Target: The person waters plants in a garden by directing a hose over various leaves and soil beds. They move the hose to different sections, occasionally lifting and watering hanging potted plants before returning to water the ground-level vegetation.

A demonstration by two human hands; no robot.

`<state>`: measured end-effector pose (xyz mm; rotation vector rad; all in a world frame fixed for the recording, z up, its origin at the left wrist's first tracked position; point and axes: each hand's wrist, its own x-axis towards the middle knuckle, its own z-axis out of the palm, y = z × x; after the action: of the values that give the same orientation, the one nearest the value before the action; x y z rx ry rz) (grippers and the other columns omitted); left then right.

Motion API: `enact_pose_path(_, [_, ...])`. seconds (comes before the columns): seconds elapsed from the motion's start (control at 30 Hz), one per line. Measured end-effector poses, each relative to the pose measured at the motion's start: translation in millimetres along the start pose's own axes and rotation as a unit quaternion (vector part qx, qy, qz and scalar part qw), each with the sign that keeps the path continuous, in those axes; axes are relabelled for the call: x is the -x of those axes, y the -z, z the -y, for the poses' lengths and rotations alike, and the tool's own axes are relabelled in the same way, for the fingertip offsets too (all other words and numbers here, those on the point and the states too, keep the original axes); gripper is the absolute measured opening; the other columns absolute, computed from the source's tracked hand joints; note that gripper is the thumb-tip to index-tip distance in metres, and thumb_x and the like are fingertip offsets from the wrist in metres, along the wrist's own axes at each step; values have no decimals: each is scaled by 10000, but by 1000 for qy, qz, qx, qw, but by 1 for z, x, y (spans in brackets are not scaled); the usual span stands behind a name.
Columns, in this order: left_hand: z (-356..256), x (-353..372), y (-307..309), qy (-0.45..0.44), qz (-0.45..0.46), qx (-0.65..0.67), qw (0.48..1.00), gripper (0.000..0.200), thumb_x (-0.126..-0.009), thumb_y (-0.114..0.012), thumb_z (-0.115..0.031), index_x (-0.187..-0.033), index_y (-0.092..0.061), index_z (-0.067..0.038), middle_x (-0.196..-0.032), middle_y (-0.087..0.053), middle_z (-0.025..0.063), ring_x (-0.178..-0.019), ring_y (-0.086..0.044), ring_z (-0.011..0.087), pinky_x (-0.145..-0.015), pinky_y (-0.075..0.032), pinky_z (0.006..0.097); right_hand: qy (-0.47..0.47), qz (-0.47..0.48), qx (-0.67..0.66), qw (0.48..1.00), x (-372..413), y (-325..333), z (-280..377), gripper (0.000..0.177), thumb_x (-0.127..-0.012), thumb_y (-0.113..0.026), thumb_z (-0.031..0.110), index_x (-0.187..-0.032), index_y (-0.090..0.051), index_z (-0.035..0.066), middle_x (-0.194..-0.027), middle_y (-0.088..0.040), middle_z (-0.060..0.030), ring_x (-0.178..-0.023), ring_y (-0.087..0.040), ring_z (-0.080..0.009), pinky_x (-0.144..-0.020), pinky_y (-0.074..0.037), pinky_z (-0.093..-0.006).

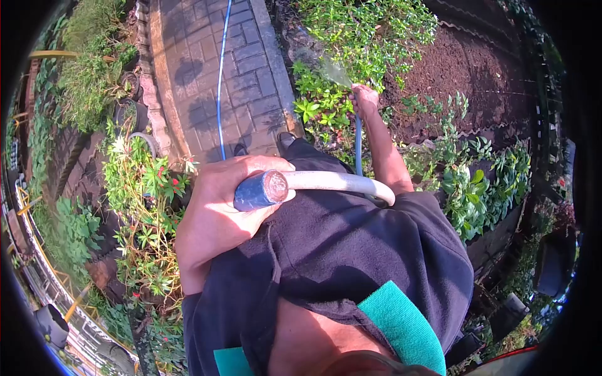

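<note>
My right hand [365, 99] is closed round the end of a blue hose [359, 145] at the upper middle. A fan of water [335, 72] sprays from it toward a leafy green shrub [370, 37]. Close to the camera, my left hand [216, 210] grips a dark blue cylinder [254, 193] with a worn, brownish round end. From beside that cylinder a curved whitish tube [342, 182] runs right across my dark shirt. I cannot make out what kind of tool it is, and its far end is hidden.
A wet brick path [251, 69] runs ahead, with a blue hose [221, 81] lying along it. Bare brown soil [464, 78] lies at the right. Flowering plants [147, 207] and pots [130, 116] stand at the left, leafy plants [470, 194] at the right.
</note>
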<state>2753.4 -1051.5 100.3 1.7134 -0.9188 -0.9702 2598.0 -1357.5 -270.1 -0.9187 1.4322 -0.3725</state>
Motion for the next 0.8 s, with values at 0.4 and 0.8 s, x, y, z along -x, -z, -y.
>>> enact_pose_path(0.4, [-8, -2, -6, 8, 21, -23, 999, 312, -645, -745, 57, -947, -688, 0, -859, -702, 93, -802, -672, 159, -719, -502, 271, 74, -76, -116, 987, -4, 50, 62, 215, -801, -649, 148, -1002, -663, 73, -650, -592, -80, -430, -451, -102, -358, -336, -230])
enact_pose_path(0.8, [-10, 3, -11, 27, 14, -26, 999, 314, -656, -737, 65, -959, -684, 2, -832, -698, 69, -753, -648, 111, -684, -495, 245, 81, -18, -141, 987, -6, 44, 104, 155, -842, -600, 79, -981, -646, 30, -670, -602, -107, -447, -477, -120, -355, -340, -237])
